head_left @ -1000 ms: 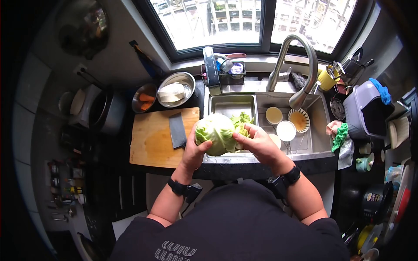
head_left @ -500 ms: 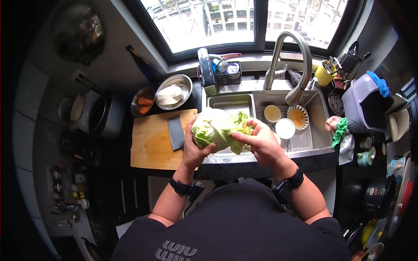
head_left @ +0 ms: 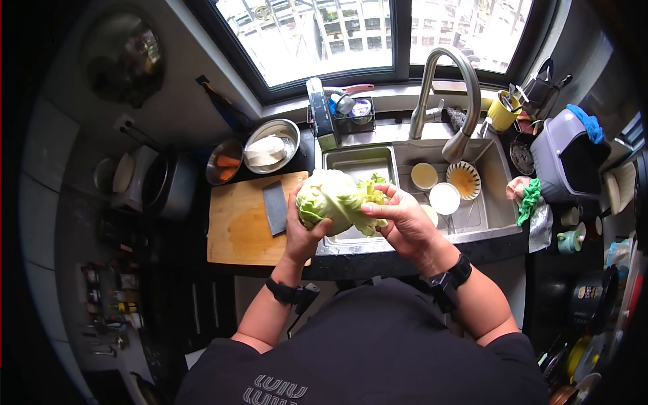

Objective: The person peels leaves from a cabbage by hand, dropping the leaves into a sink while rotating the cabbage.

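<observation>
- The cabbage (head_left: 329, 197) is up over the sink's (head_left: 498, 191) near left corner
- The left hand (head_left: 305, 233) holds its round side
- The right hand (head_left: 412, 224) pinches a curly leaf (head_left: 372, 192)
- This looks like the leaf-pulling step
- The next pull needs a steady left hand

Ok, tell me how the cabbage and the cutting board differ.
The cabbage is rounded and pale green; the cutting board is flat and tan. The cabbage is held up between the left hand and the right hand, while the cutting board lies on the counter. The left hand hides part of both.
</observation>
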The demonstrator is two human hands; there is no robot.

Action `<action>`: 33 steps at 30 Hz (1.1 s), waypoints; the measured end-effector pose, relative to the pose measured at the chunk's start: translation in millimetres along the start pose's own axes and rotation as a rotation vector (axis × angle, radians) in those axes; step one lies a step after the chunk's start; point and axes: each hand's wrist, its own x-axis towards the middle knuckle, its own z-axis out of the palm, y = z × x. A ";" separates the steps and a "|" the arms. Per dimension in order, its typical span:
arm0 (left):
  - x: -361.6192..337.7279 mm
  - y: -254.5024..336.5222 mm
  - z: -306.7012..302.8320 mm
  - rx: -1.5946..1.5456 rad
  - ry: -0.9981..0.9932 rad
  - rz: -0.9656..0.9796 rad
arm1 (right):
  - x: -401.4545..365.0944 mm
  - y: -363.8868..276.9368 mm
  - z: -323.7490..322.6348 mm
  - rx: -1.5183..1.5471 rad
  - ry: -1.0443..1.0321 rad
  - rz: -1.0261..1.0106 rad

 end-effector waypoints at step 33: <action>-7.6 -2.6 17.6 -0.358 -0.057 -0.019 | 10.7 5.1 31.7 -0.351 0.037 -0.338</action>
